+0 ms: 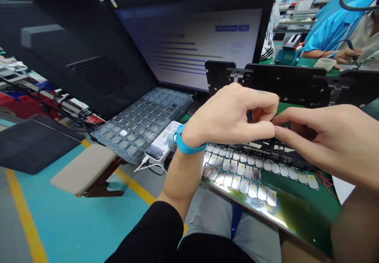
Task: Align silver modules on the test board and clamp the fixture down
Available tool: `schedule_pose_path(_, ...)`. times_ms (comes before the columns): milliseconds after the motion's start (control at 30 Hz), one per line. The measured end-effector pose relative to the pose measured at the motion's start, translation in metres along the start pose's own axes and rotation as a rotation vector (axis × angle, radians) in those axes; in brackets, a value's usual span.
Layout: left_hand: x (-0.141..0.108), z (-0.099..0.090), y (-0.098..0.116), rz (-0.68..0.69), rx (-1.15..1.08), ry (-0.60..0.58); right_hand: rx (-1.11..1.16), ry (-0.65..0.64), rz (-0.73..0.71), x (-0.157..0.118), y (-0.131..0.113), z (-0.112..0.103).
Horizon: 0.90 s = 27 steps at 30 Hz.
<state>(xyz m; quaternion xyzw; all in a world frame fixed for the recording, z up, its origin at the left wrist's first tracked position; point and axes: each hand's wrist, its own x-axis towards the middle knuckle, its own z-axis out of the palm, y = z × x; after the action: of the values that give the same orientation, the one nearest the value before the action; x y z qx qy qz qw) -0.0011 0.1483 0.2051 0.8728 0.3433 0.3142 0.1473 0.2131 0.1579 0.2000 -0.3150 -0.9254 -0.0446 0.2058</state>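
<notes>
My left hand point(233, 115), with a blue strap point(189, 146) round its wrist, reaches over the bench with thumb and forefinger pinched. My right hand point(334, 136) meets it at the fingertips, its thumb and forefinger closed too. Something small and dark shows between the fingers, but the hands mostly hide it. Behind and below them is a black fixture point(284, 83) with raised plates and metal hinges. Under the hands, several rows of small silver plates point(237, 180) with yellow dots lie near the bench's front edge.
Left of the hands lies a clear compartment tray point(142, 117), beside a white device point(162, 140) with a cable. A monitor point(192, 46) stands behind. Red wires point(324, 182) lie at the right. A stool point(84, 168) stands at lower left. A co-worker in blue point(334, 26) sits across.
</notes>
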Motion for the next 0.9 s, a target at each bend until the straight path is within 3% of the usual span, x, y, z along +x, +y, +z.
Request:
schedule_pose_path(633, 0.0, 0.0003, 0.0016, -0.037, -0.012, 0.003, 0.005, -0.013, 0.002, -0.0009, -0.0008, -0.0013)
schedule_pose_path(900, 0.0007, 0.003, -0.0019, 0.032, -0.026, 0.06, 0.001, -0.036, 0.02, 0.0001, -0.0016, -0.0019)
